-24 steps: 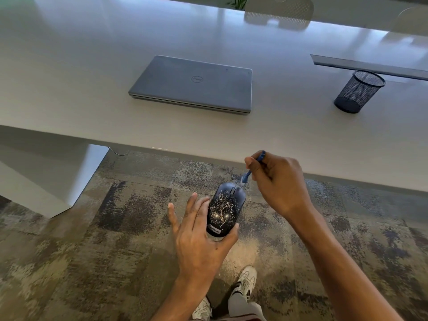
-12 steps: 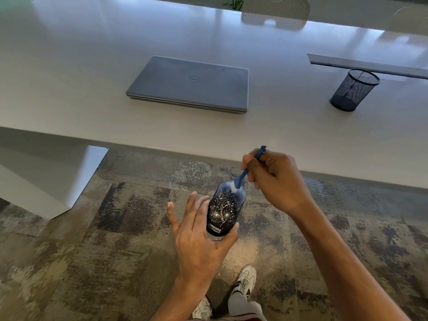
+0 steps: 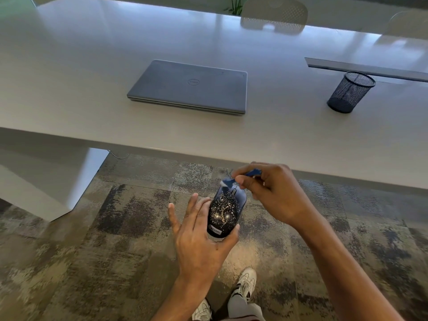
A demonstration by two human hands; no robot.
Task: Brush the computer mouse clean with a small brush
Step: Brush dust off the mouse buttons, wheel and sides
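Speckled mouse [image 3: 225, 210] held above the carpet [image 3: 97, 239], in front of the table [image 3: 278, 144]; left hand [image 3: 201, 237] clamped round its rear. Right hand [image 3: 269, 188] pinched on a blue brush [image 3: 240, 178], bristles touching the mouse's front end. Closed laptop [image 3: 190, 86] and mesh cup [image 3: 349, 92] well apart on the table.

Bare forearms [image 3: 328, 258], no sleeves; white sneakers [image 3: 246, 281], grey trousers [image 3: 240, 305], poss. joggers.

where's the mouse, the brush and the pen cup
mouse [image 3: 225, 210]: head view, speckled top shell.
brush [image 3: 228, 181]: head view, blue neck by the bristles.
pen cup [image 3: 349, 92]: head view, mesh side wall.
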